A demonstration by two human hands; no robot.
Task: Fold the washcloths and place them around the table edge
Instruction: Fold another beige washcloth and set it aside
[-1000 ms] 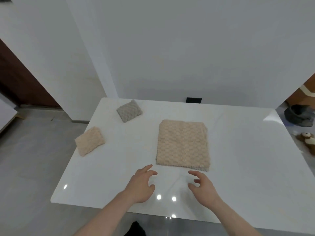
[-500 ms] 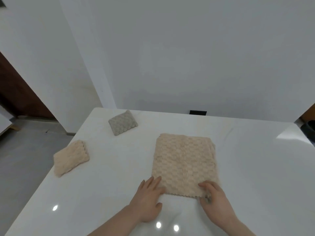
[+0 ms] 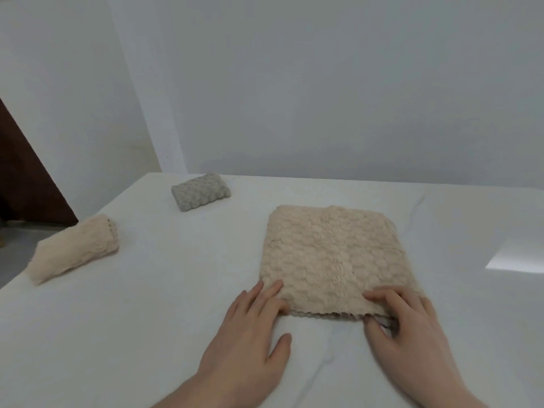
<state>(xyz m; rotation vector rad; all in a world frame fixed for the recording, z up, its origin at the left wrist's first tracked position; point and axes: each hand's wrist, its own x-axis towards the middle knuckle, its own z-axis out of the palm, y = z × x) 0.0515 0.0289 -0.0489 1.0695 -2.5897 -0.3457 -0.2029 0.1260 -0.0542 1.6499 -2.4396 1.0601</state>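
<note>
On a white table [image 3: 153,334] set against a pale wall, a folded beige washcloth [image 3: 75,249] lies at the left edge and a folded grey washcloth [image 3: 200,192] sits near the far left corner, the two well apart. Nearer the middle, a larger beige washcloth [image 3: 335,257] lies spread flat, its near edge at the person's two hands. The left hand [image 3: 250,334] rests with straight fingers touching the cloth's near left corner, thumb out on the table, while the right hand [image 3: 412,328] pinches the near right corner, fingers on top and thumb tucked at the hem.
</note>
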